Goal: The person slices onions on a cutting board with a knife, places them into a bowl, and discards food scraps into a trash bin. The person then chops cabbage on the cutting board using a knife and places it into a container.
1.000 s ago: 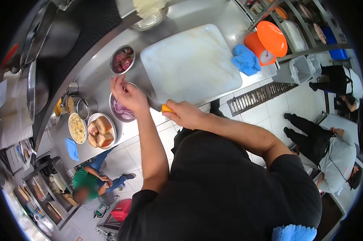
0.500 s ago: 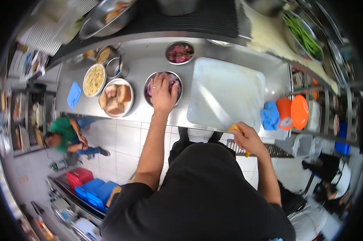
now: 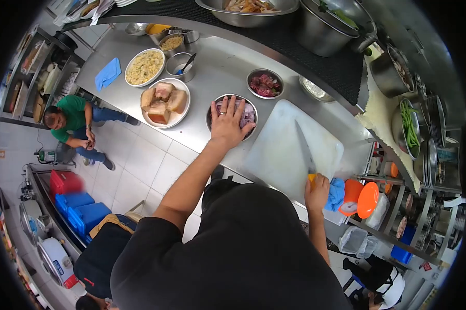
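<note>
My left hand (image 3: 228,124) lies flat with fingers spread over a steel bowl (image 3: 209,114) of chopped red onion (image 3: 248,114). A ring is on one finger. My right hand (image 3: 316,193) is wrapped round the yellow handle of a knife (image 3: 303,143). Its blade points away from me over the white cutting board (image 3: 274,150). Behind the onion bowl stands a smaller steel bowl of dark red pieces (image 3: 265,85). To the left, a white bowl holds thick chunks of what looks like pork (image 3: 160,114).
A white bowl of pale chopped food (image 3: 145,67), steel containers and a blue cloth (image 3: 108,74) stand at the left. An orange kitchen scale (image 3: 350,192) and another blue cloth (image 3: 334,194) are at the right. A shelf (image 3: 274,44) overhangs the back. A person in green (image 3: 74,116) sits beyond the counter's left end.
The view has turned, so the counter now slants. The knife has swung to point more straight away from me, further over the board. My left hand stays on the onion bowl.
</note>
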Action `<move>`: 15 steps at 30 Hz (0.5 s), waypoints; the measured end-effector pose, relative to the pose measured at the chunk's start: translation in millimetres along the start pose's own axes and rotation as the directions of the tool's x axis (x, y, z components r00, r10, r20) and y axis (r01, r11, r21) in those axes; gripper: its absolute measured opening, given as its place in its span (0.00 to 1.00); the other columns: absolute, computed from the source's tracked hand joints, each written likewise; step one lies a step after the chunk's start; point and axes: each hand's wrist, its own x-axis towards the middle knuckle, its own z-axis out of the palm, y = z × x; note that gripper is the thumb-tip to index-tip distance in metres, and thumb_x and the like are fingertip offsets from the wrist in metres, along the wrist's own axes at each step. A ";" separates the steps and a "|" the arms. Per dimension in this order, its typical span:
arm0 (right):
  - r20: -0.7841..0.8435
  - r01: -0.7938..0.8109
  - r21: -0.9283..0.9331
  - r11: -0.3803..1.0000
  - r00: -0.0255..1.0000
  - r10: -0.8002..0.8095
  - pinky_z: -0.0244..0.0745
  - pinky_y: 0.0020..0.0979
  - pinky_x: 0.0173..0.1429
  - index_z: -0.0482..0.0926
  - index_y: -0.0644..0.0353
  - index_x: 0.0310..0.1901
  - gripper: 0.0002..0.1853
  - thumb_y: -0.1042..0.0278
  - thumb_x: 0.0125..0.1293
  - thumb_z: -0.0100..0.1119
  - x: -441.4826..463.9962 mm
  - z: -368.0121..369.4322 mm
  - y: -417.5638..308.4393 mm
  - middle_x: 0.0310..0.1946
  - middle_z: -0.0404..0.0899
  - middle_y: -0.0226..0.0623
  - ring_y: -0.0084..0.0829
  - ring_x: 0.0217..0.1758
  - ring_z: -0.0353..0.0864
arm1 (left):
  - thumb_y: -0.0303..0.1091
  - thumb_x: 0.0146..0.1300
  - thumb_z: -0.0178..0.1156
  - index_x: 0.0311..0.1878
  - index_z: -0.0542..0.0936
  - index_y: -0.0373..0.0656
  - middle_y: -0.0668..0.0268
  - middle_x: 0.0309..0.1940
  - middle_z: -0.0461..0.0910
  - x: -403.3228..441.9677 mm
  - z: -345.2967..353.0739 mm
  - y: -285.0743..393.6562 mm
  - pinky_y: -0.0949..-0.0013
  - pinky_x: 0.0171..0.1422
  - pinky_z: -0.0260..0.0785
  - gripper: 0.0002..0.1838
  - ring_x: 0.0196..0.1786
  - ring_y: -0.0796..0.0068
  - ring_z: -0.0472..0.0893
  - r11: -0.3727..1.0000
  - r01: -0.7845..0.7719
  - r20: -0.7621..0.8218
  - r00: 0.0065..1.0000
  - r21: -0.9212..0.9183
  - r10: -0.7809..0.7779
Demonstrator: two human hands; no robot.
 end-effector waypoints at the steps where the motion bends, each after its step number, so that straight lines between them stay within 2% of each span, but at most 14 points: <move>1: -0.021 -0.010 0.009 1.000 1.000 0.010 0.71 0.53 0.67 0.76 0.66 0.61 0.24 0.65 0.67 0.68 9.3 -5.7 -11.2 0.56 0.78 0.57 0.59 0.61 0.75 | 0.73 0.73 0.46 0.85 0.60 0.50 0.49 0.84 0.57 0.0 0.0 -0.6 0.30 0.86 0.29 0.47 0.87 0.46 0.53 1.000 0.000 -0.003 1.000 0.007 0.000; 4: -0.129 0.105 0.083 0.991 0.987 -0.093 0.73 0.52 0.65 0.77 0.66 0.59 0.22 0.65 0.67 0.68 42.4 -4.0 -40.1 0.58 0.78 0.56 0.59 0.61 0.76 | 0.73 0.73 0.47 0.85 0.60 0.50 0.49 0.84 0.58 -1.6 -6.7 -0.9 0.29 0.86 0.29 0.47 0.86 0.46 0.53 1.000 -0.005 0.019 1.000 -0.002 0.005; 6: -0.160 0.223 0.093 0.970 0.965 -0.206 0.72 0.51 0.68 0.78 0.66 0.59 0.22 0.65 0.67 0.68 66.5 2.1 -65.3 0.58 0.78 0.55 0.58 0.63 0.75 | 0.72 0.73 0.48 0.84 0.61 0.50 0.50 0.84 0.58 -5.5 -9.3 -4.2 0.30 0.86 0.29 0.47 0.86 0.47 0.53 0.999 -0.044 0.036 0.998 -0.014 0.044; 8: -0.127 0.236 0.235 0.943 0.969 -0.211 0.75 0.48 0.66 0.77 0.65 0.60 0.23 0.63 0.67 0.69 96.3 11.0 -90.0 0.60 0.78 0.55 0.54 0.60 0.79 | 0.71 0.73 0.49 0.84 0.62 0.50 0.50 0.84 0.58 -10.1 -6.3 -8.7 0.30 0.86 0.29 0.46 0.87 0.47 0.53 0.996 -0.087 0.037 0.995 -0.007 0.087; 10: 0.139 -0.095 0.548 0.831 0.990 0.021 0.78 0.46 0.63 0.76 0.65 0.61 0.23 0.61 0.70 0.67 131.2 30.2 -112.9 0.55 0.81 0.54 0.50 0.53 0.84 | 0.71 0.72 0.51 0.84 0.62 0.51 0.51 0.85 0.57 -7.2 -10.3 -6.8 0.32 0.87 0.28 0.46 0.87 0.48 0.52 0.998 -0.064 0.060 0.996 -0.023 0.065; 12: 0.168 -0.131 0.558 0.820 0.985 0.043 0.85 0.45 0.45 0.74 0.65 0.60 0.24 0.54 0.75 0.64 172.2 88.6 -111.8 0.43 0.84 0.50 0.42 0.39 0.88 | 0.70 0.71 0.52 0.84 0.63 0.51 0.52 0.85 0.56 -5.3 -11.3 -6.4 0.33 0.87 0.28 0.46 0.87 0.48 0.52 0.998 -0.061 0.053 0.997 -0.035 0.063; 14: 0.512 -0.533 0.654 0.536 0.834 0.205 0.84 0.41 0.29 0.73 0.66 0.57 0.26 0.47 0.78 0.59 212.1 91.5 -140.4 0.31 0.83 0.45 0.36 0.30 0.88 | 0.70 0.71 0.53 0.83 0.63 0.51 0.52 0.85 0.56 -5.0 -7.4 -7.7 0.32 0.87 0.29 0.46 0.87 0.48 0.52 0.995 -0.084 0.020 0.996 -0.055 0.085; 15: 0.563 -0.579 0.674 0.458 0.805 0.188 0.83 0.34 0.24 0.69 0.61 0.58 0.28 0.41 0.79 0.57 229.4 112.7 -142.1 0.35 0.82 0.43 0.30 0.26 0.84 | 0.69 0.71 0.54 0.83 0.64 0.50 0.51 0.85 0.55 -6.2 -6.8 -6.5 0.32 0.87 0.30 0.46 0.87 0.46 0.52 0.994 -0.086 -0.011 0.996 -0.061 0.086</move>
